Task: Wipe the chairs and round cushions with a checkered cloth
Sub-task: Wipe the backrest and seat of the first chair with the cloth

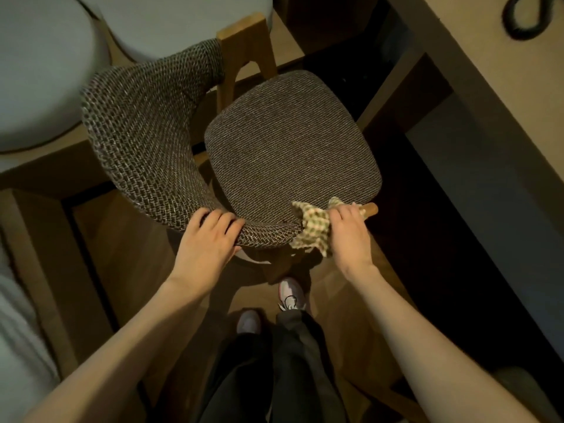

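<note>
— Both of your hands are on the chair [290, 138]. How should the wipe go?

— Your left hand [210, 239] curls over the backrest [137, 132] rim, so use it as a brace. Your right hand [348, 236] pinches the checkered cloth [314, 230] against the backrest's end, seemingly by a wooden post [370, 209], though the light is dim. Drag the cloth slowly along the weave, pressing evenly. The round cushions [36, 71] sit at upper left.

Left hand [210, 239], right hand [351, 236] and both forearms [146, 325] are seen bare. Dark loose trousers [293, 370] are worn. Pale pinkish trainers [291, 293] are worn, dark laces seen on the right one.
</note>
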Demonstrator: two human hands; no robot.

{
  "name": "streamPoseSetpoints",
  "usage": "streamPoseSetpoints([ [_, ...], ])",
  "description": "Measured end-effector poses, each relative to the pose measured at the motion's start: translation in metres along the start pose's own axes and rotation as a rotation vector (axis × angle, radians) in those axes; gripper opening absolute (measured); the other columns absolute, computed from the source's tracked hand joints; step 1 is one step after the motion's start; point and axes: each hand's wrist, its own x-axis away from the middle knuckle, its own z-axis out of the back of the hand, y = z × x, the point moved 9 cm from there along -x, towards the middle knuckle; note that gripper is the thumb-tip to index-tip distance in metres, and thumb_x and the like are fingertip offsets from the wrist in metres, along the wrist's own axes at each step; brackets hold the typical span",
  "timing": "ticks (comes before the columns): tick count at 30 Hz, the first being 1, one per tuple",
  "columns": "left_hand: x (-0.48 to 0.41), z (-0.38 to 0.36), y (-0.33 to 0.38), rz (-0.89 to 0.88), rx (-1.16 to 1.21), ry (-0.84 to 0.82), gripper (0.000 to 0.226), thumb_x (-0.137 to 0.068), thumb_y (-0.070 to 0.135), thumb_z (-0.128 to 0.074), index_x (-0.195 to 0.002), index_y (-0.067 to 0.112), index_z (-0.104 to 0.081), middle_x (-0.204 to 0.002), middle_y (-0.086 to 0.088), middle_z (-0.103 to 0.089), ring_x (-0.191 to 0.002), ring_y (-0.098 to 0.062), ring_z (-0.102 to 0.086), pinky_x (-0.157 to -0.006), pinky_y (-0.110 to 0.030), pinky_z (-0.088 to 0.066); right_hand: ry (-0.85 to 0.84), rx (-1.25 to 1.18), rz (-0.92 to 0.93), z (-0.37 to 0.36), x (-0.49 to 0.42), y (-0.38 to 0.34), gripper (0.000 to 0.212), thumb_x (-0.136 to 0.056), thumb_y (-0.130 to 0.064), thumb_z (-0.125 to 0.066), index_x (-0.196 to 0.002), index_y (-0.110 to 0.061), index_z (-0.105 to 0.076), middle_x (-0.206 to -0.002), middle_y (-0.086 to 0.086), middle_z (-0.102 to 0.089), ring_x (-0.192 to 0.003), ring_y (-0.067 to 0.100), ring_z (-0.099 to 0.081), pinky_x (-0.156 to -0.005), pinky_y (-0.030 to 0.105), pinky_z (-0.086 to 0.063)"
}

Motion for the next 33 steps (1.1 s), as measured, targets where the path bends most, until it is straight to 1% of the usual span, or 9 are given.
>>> streamPoseSetpoints([
  [5, 0.013, 0.018, -0.014, 0.106, 0.069, 0.075, 0.039, -0.080, 0.023, -0.071, -0.117, 0.017, -0.061, -0.115, -0.006, -0.061, -0.116, -0.029, -0.053, -0.106, -0.045, -0.019, -0.218, -0.014, 0.234, -0.005, 0.006, -0.056, 0.030, -0.089, -0.014, -0.050, -0.115, -0.001, -0.059, -0.113, 0.015, -0.060, -0.110, 0.032, -0.049, -0.102, 0.038, -0.032],
  [9, 0.024, 0.041, -0.040, 0.234, 0.057, 0.091, 0.031, -0.086, 0.026, -0.065, -0.116, 0.017, -0.062, -0.127, -0.008, -0.056, -0.128, -0.028, -0.045, -0.108, -0.045, -0.017, -0.332, -0.058, 0.217, 0.005, -0.006, -0.058, 0.019, -0.092, -0.009, -0.047, -0.099, -0.007, -0.064, -0.096, 0.014, -0.065, -0.096, 0.031, -0.057, -0.074, 0.034, -0.038],
  [14, 0.040, 0.049, -0.075, 0.384, 0.169, 0.093, 0.052, -0.092, 0.036, -0.049, -0.139, 0.015, -0.043, -0.155, -0.014, -0.020, -0.144, -0.032, -0.012, -0.115, -0.053, -0.012, -0.438, -0.572, 0.167, 0.003, -0.001, -0.102, 0.024, -0.097, -0.014, -0.048, -0.106, -0.004, -0.069, -0.104, 0.009, -0.069, -0.096, 0.021, -0.062, -0.076, 0.021, -0.038],
  [16, 0.043, 0.048, -0.089, 0.416, 0.257, 0.085, 0.060, -0.092, 0.041, -0.042, -0.145, 0.015, -0.033, -0.156, -0.016, -0.012, -0.144, -0.033, -0.007, -0.114, -0.055, -0.016, -0.461, -0.790, 0.015, -0.002, 0.009, -0.119, 0.028, -0.098, -0.012, -0.047, -0.120, -0.004, -0.062, -0.116, 0.000, -0.063, -0.107, 0.012, -0.055, -0.084, 0.010, -0.036],
  [19, 0.046, 0.047, -0.116, 0.476, 0.418, 0.083, 0.066, -0.093, 0.046, -0.033, -0.150, 0.015, -0.017, -0.158, -0.012, -0.002, -0.145, -0.030, -0.006, -0.114, -0.051, -0.022, -0.423, -0.951, -0.126, -0.006, 0.012, -0.145, 0.031, -0.099, -0.010, -0.045, -0.126, -0.002, -0.057, -0.115, -0.002, -0.058, -0.106, 0.004, -0.049, -0.076, -0.007, -0.029],
  [22, 0.042, 0.050, -0.146, 0.511, 0.554, 0.131, 0.062, -0.097, 0.043, -0.033, -0.151, 0.019, -0.012, -0.159, -0.004, -0.002, -0.145, -0.023, -0.013, -0.112, -0.045, -0.030, -0.367, -1.056, -0.144, 0.001, -0.006, -0.179, 0.030, -0.098, -0.010, -0.045, -0.125, -0.004, -0.059, -0.112, -0.006, -0.058, -0.109, 0.008, -0.053, -0.078, -0.006, -0.033],
  [25, 0.032, 0.053, -0.178, 0.511, 0.602, 0.162, 0.057, -0.100, 0.039, -0.032, -0.150, 0.021, -0.014, -0.159, 0.000, -0.008, -0.145, -0.019, -0.009, -0.116, -0.040, -0.023, -0.288, -1.155, -0.101, 0.018, -0.032, -0.221, 0.029, -0.098, -0.009, -0.045, -0.122, -0.004, -0.061, -0.118, -0.005, -0.060, -0.117, 0.006, -0.052, -0.090, 0.000, -0.034],
  [30, 0.010, 0.045, -0.208, 0.306, 0.639, 0.074, 0.056, -0.099, 0.043, -0.032, -0.150, 0.028, -0.015, -0.159, 0.005, 0.002, -0.145, -0.017, 0.003, -0.114, -0.036, -0.012, -0.191, -1.101, -0.143, 0.034, -0.037, -0.247, 0.032, -0.101, -0.022, -0.041, -0.127, -0.019, -0.060, -0.122, -0.017, -0.057, -0.108, -0.013, -0.049, -0.089, 0.002, -0.035],
  [33, 0.005, 0.041, -0.218, 0.184, 0.667, 0.015, 0.057, -0.097, 0.045, -0.034, -0.149, 0.031, -0.014, -0.158, 0.005, 0.005, -0.144, -0.017, 0.005, -0.115, -0.041, -0.012, -0.273, -0.908, -0.293, 0.014, -0.017, -0.232, 0.040, -0.103, -0.035, -0.030, -0.134, -0.020, -0.050, -0.127, 0.001, -0.061, -0.115, 0.015, -0.056, -0.095, 0.032, -0.043],
])
